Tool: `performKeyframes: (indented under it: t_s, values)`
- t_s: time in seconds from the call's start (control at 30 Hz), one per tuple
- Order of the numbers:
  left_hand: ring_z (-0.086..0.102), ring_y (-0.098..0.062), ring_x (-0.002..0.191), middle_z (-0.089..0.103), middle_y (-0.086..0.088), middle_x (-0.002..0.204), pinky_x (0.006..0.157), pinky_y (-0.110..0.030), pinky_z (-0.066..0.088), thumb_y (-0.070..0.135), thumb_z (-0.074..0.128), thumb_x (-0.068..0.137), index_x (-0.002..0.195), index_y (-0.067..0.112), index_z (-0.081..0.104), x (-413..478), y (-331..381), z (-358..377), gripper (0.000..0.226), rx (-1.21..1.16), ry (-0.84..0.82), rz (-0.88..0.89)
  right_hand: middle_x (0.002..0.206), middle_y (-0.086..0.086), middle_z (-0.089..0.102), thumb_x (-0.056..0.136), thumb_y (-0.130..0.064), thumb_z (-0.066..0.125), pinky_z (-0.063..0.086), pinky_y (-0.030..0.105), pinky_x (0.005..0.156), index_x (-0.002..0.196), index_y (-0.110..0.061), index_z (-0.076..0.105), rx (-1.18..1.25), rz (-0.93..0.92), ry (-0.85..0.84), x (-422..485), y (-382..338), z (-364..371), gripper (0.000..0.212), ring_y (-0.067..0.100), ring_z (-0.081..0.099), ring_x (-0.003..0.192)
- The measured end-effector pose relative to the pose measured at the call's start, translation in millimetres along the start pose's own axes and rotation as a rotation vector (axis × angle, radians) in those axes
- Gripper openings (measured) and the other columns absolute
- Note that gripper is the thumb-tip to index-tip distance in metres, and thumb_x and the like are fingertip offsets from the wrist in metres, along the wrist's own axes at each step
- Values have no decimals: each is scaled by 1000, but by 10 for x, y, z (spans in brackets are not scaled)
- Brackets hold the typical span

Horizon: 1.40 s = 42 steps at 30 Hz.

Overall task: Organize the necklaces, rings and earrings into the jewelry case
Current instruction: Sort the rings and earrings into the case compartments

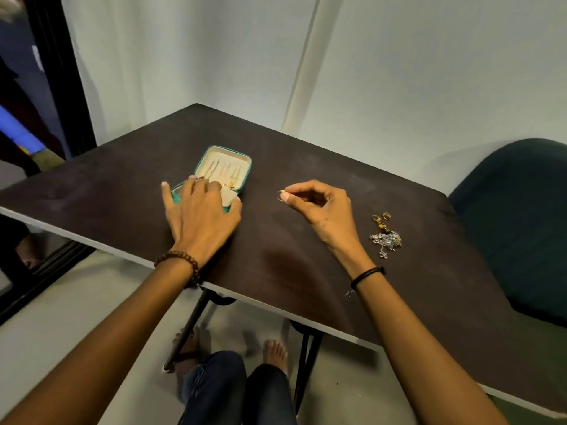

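Head view: the open teal jewelry case (pixel 248 171) lies on the dark table (pixel 276 271), toward its far left. Thin chains lie in the cream lid. The left hand (pixel 199 213) rests on the case's near half, fingers spread and extended. The right hand (pixel 319 207), right of the case, pinches a gold ring (pixel 280 196) between thumb and forefinger. Further right lie loose gold pieces (pixel 380 218) beside a tangled silver necklace (pixel 386 240).

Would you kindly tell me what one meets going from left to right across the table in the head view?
Open teal jewelry case → small gold ring → right hand pinching that ring → loose heap of gold rings and silver chains → dark green chair beside the table.
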<state>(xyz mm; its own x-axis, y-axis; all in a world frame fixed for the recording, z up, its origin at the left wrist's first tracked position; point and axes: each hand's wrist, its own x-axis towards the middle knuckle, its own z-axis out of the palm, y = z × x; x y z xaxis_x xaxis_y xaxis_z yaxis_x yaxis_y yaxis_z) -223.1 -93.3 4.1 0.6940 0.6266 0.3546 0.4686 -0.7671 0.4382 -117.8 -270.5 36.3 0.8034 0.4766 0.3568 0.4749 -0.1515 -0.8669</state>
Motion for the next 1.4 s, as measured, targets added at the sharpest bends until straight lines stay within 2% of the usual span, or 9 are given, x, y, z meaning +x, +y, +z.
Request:
performKeyframes:
  t_s: [0.2, 0.37, 0.6, 0.73, 0.9, 1.3, 1.4]
  values:
    - [34, -19, 144, 46, -4, 151, 123, -51, 9, 53, 45, 97, 139, 15, 51, -233, -221, 87, 57, -100, 2, 16, 91, -3, 78, 82, -22, 84, 60, 30, 87, 94, -14, 79, -9, -7, -82, 76, -7, 349, 16, 13, 74, 90]
    - [32, -19, 146, 43, -6, 154, 125, -44, 6, 54, 49, 96, 145, 13, 45, -263, -272, 80, 64, -167, 23, 37, 92, -6, 78, 83, -21, 83, 57, 20, 78, 97, -14, 79, -72, -49, -138, 167, 24, 560, 16, 7, 73, 88]
    - [30, -18, 148, 42, -6, 155, 122, -38, -2, 54, 51, 96, 147, 14, 44, -248, -306, 110, 65, -201, 52, 35, 98, -6, 77, 85, -19, 81, 59, 24, 82, 98, -14, 79, -126, -79, -193, 291, 28, 816, 14, 4, 72, 95]
    - [27, -18, 149, 40, -6, 156, 122, -38, -2, 55, 49, 96, 148, 14, 42, -246, -325, 118, 66, -193, 48, 43, 93, -10, 77, 85, -21, 81, 59, 21, 77, 96, -19, 80, -186, -92, -235, 297, 8, 884, 12, 11, 71, 90]
    - [27, -18, 149, 41, -6, 155, 123, -40, 0, 56, 47, 96, 146, 14, 44, -246, -331, 125, 65, -181, 43, 46, 93, -7, 76, 86, -19, 80, 55, 16, 73, 98, -16, 80, -298, -155, -286, 297, -2, 916, 12, 9, 69, 83]
    - [27, -17, 149, 43, -5, 154, 123, -39, -1, 54, 50, 95, 145, 14, 46, -252, -341, 123, 64, -195, 42, 45, 112, -1, 72, 90, -11, 69, 47, 5, 79, 110, -14, 77, -507, -261, -423, 376, -44, 901, 21, 7, 64, 99]
    - [30, -17, 148, 45, -5, 153, 123, -41, 3, 57, 47, 95, 143, 13, 48, -255, -347, 142, 65, -187, 50, 49, 115, 2, 69, 92, -8, 62, 46, 9, 87, 114, -13, 75, -576, -349, -467, 362, -40, 910, 26, 11, 62, 105]
